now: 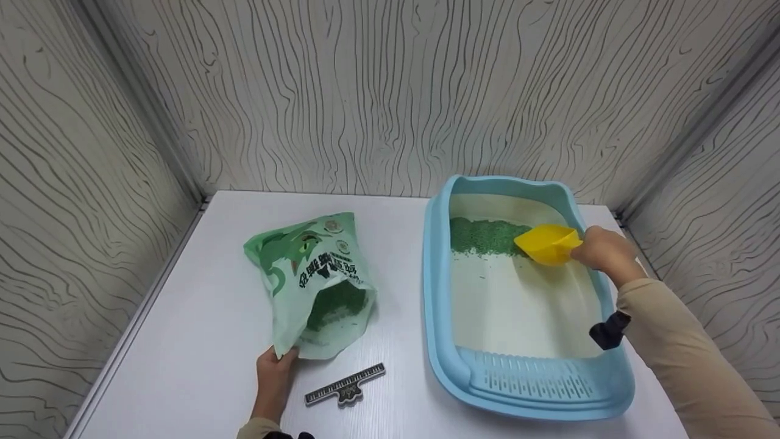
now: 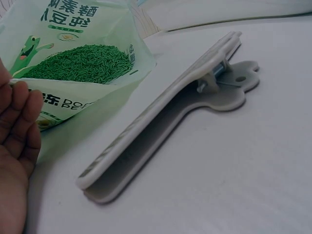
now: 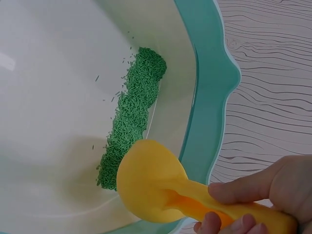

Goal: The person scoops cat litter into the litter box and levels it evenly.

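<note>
My right hand (image 1: 604,253) grips the handle of a yellow scoop (image 1: 548,245) over the far right of a blue litter box (image 1: 437,292). In the right wrist view the scoop's rounded back (image 3: 148,180) faces the camera and overlaps one end of a strip of green pellet litter (image 3: 134,112) along the box's far wall. My left hand (image 1: 275,372) pinches the lower edge of the mouth of a green litter bag (image 1: 286,299). The bag lies on its back with its mouth gaping, and green pellets (image 2: 85,63) show inside.
A sealing clip (image 1: 345,385) with a piano-key pattern lies on the white table (image 1: 195,317), near my left hand. The box has a slotted step (image 1: 530,378) at its near end. Wood-grain panels (image 1: 365,91) enclose the table at the back and sides.
</note>
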Demonstrator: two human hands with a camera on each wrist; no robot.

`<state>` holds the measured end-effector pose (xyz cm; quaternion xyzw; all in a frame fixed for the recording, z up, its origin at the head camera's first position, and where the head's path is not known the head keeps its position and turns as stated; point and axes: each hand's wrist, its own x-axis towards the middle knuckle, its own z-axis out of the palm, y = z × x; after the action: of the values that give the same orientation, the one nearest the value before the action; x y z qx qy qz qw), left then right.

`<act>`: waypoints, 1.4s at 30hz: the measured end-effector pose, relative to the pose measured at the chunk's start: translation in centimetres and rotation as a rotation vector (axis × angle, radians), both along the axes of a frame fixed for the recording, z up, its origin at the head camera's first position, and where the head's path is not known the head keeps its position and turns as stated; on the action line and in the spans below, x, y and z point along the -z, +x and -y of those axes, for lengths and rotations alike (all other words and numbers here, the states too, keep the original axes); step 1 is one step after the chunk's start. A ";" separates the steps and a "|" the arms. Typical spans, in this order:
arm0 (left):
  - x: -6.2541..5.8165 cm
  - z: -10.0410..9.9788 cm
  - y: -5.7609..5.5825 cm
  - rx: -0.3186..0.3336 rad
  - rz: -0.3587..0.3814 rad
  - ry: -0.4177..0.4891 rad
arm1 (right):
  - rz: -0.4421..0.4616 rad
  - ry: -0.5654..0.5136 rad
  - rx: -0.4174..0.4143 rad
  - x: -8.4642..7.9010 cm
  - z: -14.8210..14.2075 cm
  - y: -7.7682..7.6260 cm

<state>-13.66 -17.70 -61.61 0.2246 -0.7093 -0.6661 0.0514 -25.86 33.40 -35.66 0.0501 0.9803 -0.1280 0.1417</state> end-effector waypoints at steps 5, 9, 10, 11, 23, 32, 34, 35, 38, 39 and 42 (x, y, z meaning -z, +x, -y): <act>0.0 -0.1 0.0 -0.007 -0.017 -0.021 | 0.008 0.013 0.014 0.3 0.0 -0.1; -0.1 -0.1 0.1 0.002 -0.006 -0.043 | 0.014 0.003 0.027 0.6 0.1 -0.1; -0.1 -0.1 0.1 0.005 0.000 -0.047 | 0.014 0.001 0.028 0.7 0.1 -0.1; -0.1 -0.1 0.1 0.005 0.004 -0.049 | 0.014 -0.004 0.030 0.8 0.1 -0.1; -0.2 0.0 0.0 -0.005 0.015 -0.018 | -0.046 -0.057 0.050 3.1 0.5 0.4; -0.2 0.0 0.1 0.006 0.008 -0.020 | -0.075 -0.115 0.097 5.3 0.6 0.6; -0.2 0.0 0.2 0.016 0.003 -0.019 | -0.072 -0.148 0.121 5.8 0.6 0.6; -0.2 0.0 0.2 0.020 0.000 -0.016 | -0.073 -0.163 0.131 6.0 0.6 0.6; -0.2 0.0 0.2 0.026 -0.001 -0.011 | -0.082 -0.205 0.154 6.6 0.6 0.6; -0.3 0.0 0.2 0.029 0.004 -0.013 | -0.084 -0.215 0.162 6.8 0.6 0.6; -0.2 0.0 0.2 0.025 0.011 -0.018 | -0.079 -0.247 0.187 7.3 0.5 0.6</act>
<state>-13.45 -17.70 -61.39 0.2188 -0.7185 -0.6590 0.0410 -25.29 32.88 -42.92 0.1184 0.9530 -0.2620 0.0954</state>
